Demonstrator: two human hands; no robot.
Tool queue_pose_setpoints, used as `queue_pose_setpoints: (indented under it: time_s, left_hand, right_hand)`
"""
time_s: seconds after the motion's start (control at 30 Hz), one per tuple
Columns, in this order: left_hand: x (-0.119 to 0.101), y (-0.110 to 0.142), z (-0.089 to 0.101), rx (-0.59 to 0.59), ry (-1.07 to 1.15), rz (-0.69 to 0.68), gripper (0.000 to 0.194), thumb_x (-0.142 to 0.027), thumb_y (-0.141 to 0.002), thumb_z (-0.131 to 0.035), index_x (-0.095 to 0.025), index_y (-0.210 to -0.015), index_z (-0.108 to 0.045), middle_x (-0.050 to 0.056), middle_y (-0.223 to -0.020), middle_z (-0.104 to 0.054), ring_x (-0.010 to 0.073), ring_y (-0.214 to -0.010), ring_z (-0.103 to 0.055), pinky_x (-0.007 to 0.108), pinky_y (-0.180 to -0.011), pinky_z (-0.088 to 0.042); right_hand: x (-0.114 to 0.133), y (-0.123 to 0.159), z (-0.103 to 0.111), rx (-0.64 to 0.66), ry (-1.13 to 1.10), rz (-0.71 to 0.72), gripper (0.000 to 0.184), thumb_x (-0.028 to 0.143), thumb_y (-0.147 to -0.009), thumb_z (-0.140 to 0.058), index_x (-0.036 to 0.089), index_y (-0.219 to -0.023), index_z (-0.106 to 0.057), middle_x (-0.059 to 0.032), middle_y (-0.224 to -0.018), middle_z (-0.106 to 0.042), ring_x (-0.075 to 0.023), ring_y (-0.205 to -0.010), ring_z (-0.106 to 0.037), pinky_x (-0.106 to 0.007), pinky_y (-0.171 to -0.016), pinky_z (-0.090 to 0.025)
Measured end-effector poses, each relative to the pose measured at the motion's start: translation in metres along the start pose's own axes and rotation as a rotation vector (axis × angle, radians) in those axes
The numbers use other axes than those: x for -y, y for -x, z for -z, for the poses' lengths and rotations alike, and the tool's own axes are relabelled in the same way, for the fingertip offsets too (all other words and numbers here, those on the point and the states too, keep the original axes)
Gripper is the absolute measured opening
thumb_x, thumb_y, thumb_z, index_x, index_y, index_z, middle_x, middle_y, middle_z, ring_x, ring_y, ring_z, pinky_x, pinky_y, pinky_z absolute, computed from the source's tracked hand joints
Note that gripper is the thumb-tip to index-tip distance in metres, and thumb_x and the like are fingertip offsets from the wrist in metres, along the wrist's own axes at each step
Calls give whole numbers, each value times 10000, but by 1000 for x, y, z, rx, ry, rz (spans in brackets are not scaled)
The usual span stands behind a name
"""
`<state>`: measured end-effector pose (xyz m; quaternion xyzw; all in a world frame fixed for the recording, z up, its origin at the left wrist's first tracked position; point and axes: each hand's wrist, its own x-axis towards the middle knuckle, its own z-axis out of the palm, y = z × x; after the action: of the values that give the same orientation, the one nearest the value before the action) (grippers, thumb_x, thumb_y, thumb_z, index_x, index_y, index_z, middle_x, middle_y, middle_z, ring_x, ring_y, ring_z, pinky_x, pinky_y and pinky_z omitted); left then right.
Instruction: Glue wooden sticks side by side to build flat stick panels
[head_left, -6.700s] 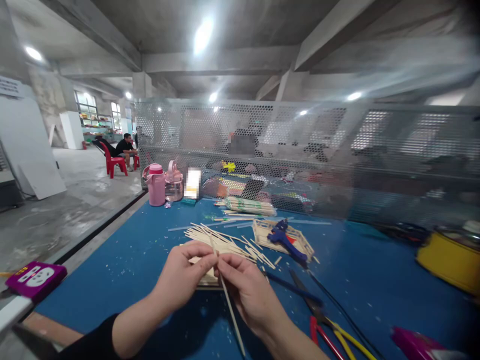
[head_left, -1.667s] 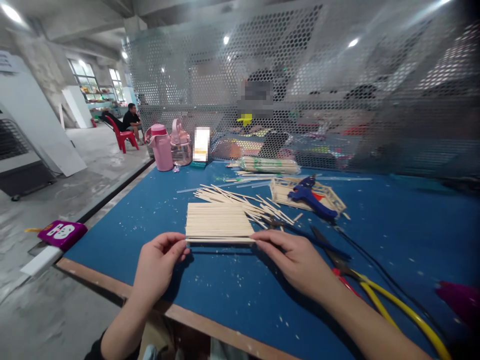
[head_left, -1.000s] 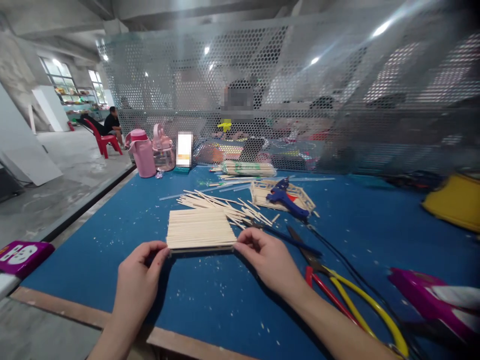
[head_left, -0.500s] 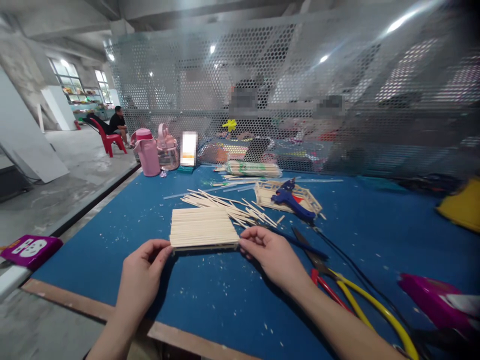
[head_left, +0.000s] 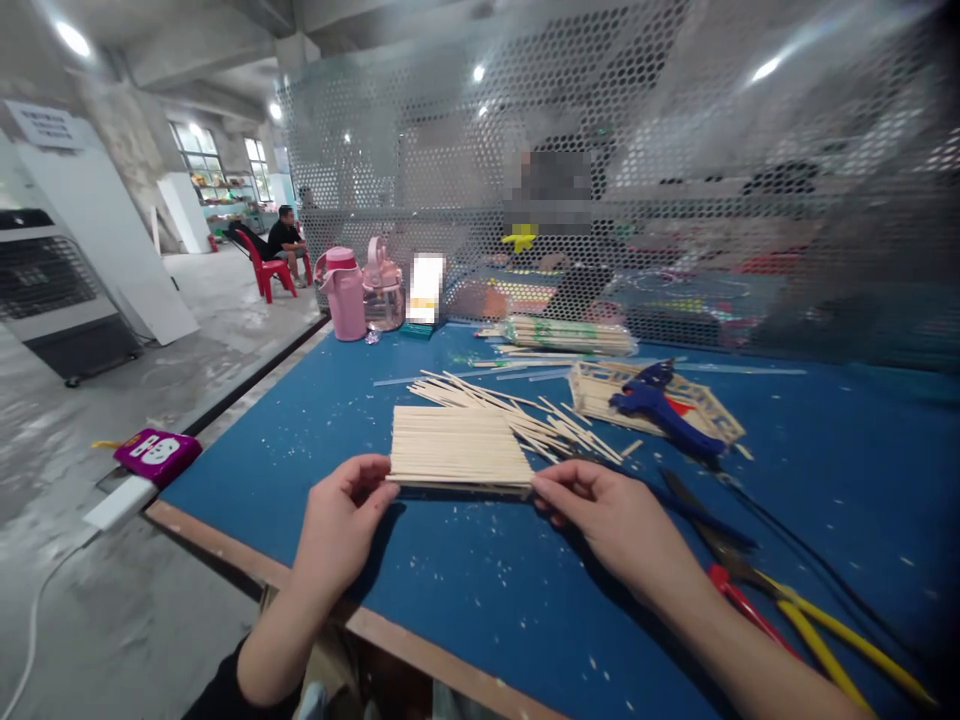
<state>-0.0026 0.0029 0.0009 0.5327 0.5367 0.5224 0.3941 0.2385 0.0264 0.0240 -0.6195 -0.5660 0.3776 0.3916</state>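
A rectangular panel of wooden sticks (head_left: 459, 443), laid side by side, is between my two hands over the blue table. My left hand (head_left: 346, 520) pinches its near left corner between thumb and fingers. At the near right corner, my right hand (head_left: 611, 515) is closed on it in the same way. Just behind the panel lie loose wooden sticks (head_left: 517, 415) in an untidy heap. A blue glue gun (head_left: 667, 410) rests on a stick-built frame (head_left: 600, 392) farther right. Beside my right forearm are pliers with red handles (head_left: 750, 605) and a cutting tool with yellow handles (head_left: 832, 630).
A pink thermos (head_left: 345, 295), a clear pink bottle (head_left: 384, 295) and a phone (head_left: 425, 290) stand at the back left. Bagged sticks (head_left: 570, 335) lie before a perforated metal screen (head_left: 450, 150). A purple box (head_left: 159, 455) is at the left edge. A person (head_left: 285, 240) sits far off.
The view has turned left, so everything sits farther right in the picture. Both hands keep their hold on the panel's near corners.
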Motion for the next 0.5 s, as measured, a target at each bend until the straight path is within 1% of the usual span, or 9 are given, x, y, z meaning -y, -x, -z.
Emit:
queue_pose_setpoints:
  time_s: [0.1,0.3,0.5]
  left_hand:
    - [0,-2,0,0,-31,7,200,-235,-742,-573,-152,-921,-609,72,-907,-687,176,-830,-629,300,-788,-466]
    - [-1,-2,1,-64,-256,22,222,-312,-736,-574,-164,-876,-661,69,-887,-696,202,-804,-626,324,-773,-456]
    - [-4,1,2,-83,-304,53,274,-390,-702,-595,-175,-838,-695,64,-834,-714,215,-760,-635,323,-741,-475]
  right_hand:
    - [-1,-1,0,-2,-6,-5,121,301,-668,-599,183,-638,-603,-16,-552,-620,-114,-488,-519,-238,-499,-414]
    - [0,0,-1,-11,-21,-40,103,270,-665,-593,170,-643,-596,-9,-553,-617,-104,-492,-519,-224,-498,-405]
    - [1,2,-2,-10,-39,-33,93,252,-670,-577,162,-647,-584,2,-551,-606,-96,-486,-503,-217,-489,-401]
